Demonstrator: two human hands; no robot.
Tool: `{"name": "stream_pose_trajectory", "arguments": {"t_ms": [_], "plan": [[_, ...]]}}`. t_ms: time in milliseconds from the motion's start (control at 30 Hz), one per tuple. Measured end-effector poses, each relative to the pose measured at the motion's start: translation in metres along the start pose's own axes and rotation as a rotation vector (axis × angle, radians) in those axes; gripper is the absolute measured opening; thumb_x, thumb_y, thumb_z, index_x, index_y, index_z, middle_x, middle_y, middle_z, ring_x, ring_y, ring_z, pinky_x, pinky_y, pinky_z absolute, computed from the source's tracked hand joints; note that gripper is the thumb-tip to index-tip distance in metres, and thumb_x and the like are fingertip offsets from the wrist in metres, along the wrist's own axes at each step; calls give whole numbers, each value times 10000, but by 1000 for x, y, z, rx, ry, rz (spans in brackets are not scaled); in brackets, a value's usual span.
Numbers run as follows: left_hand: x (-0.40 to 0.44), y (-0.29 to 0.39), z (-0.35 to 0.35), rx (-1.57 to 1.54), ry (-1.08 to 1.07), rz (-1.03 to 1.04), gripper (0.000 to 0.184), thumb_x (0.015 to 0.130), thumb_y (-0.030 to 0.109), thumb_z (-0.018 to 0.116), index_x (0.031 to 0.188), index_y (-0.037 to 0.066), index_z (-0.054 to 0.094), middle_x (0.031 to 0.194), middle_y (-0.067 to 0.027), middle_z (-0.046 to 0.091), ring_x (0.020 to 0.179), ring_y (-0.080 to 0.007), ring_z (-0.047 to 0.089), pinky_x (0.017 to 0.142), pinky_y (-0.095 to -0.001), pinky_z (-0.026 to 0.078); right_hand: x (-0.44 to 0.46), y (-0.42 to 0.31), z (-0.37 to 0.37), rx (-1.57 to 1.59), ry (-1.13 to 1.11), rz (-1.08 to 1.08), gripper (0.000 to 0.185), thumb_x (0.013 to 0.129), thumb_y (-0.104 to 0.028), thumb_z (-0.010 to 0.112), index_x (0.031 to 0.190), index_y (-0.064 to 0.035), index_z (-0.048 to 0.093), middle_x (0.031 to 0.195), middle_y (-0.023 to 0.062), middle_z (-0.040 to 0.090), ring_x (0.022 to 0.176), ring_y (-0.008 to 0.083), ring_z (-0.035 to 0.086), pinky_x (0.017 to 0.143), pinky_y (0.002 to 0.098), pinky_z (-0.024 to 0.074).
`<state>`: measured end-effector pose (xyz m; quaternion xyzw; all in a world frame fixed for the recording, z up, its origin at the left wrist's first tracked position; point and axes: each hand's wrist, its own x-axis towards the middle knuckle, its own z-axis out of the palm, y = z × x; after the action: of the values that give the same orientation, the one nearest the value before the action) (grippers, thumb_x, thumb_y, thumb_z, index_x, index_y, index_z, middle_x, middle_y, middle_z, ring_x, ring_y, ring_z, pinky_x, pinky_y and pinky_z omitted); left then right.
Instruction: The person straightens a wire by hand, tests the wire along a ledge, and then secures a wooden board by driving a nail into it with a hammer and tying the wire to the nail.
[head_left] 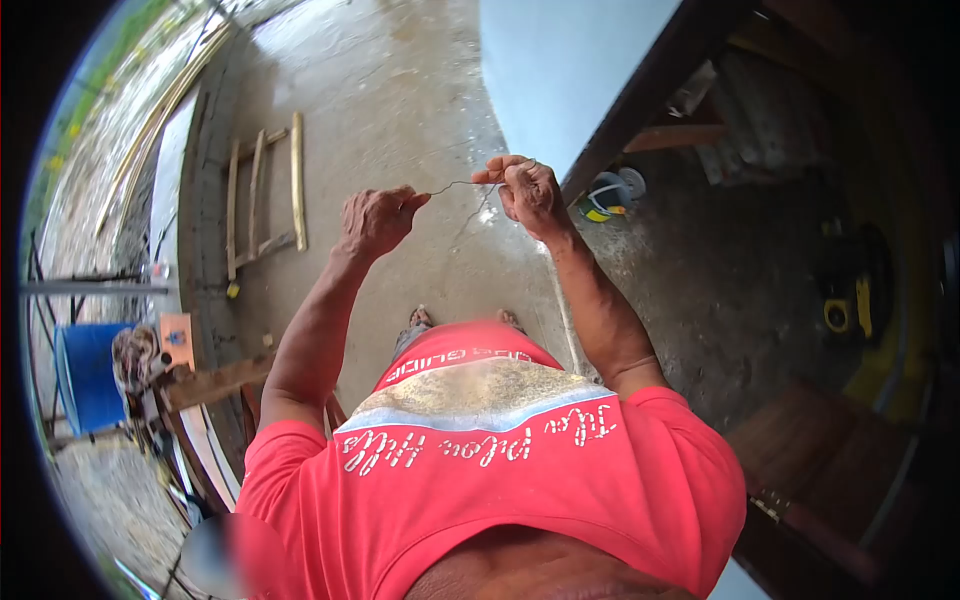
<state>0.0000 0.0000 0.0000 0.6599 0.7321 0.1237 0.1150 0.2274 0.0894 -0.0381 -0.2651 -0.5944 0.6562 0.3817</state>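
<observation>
A thin, dark, slightly bent wire (pixel 455 184) spans the gap between my two hands, held out in front of me above the concrete floor. My left hand (pixel 378 222) is closed, with thumb and fingertips pinching one end of the wire. The other end runs to my right hand (pixel 530 195), whose fingers are bent round it. A ring shows on one finger of that hand. Exactly how the wire lies within the right fingers is hidden.
A wooden frame (pixel 268 190) lies on the wet concrete floor (pixel 380 120) at the left. A pale panel (pixel 560 70) stands ahead, with a bucket (pixel 605 197) beside its edge. At the far left is a blue barrel (pixel 90 375); yellow-black equipment (pixel 850 305) is at right.
</observation>
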Motion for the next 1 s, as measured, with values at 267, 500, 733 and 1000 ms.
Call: {"name": "stream_pose_trajectory", "arguments": {"t_ms": [267, 500, 733, 1000], "plan": [[-28, -70, -42, -361, -149, -20, 399, 881, 386, 561, 673, 47, 590, 513, -52, 485, 495, -147, 480, 493, -338, 377, 25, -20, 42, -271, -274, -188, 356, 968, -305, 434, 1080, 20, 526, 794, 58, 664, 490, 39, 418, 494, 193, 380], [-83, -123, -28, -719, -279, -186, 306, 901, 288, 560, 756, 26, 624, 577, 25, 526, 568, -85, 482, 513, -269, 400, 54, -30, 117, -371, -340, -186, 284, 949, -286, 479, 991, -12, 540, 687, 48, 622, 549, 90, 526, 543, 249, 436], [-108, -137, -44, -657, 201, -76, 398, 817, 311, 677, 1150, 105, 604, 1032, -154, 607, 869, -278, 598, 763, -378, 494, 107, -2, 208, -449, -498, -241, 200, 951, -188, 473, 905, -6, 541, 671, 54, 555, 615, 113, 547, 572, 271, 448], [-145, -240, -65, -782, 419, 45, 77, 852, 94, 579, 897, 41, 613, 805, -80, 631, 765, -228, 590, 702, -347, 460, 159, -14, 308, -531, -903, -456, 155, 957, -144, 468, 905, -13, 533, 682, 59, 611, 528, 105, 543, 486, 245, 410]]}}
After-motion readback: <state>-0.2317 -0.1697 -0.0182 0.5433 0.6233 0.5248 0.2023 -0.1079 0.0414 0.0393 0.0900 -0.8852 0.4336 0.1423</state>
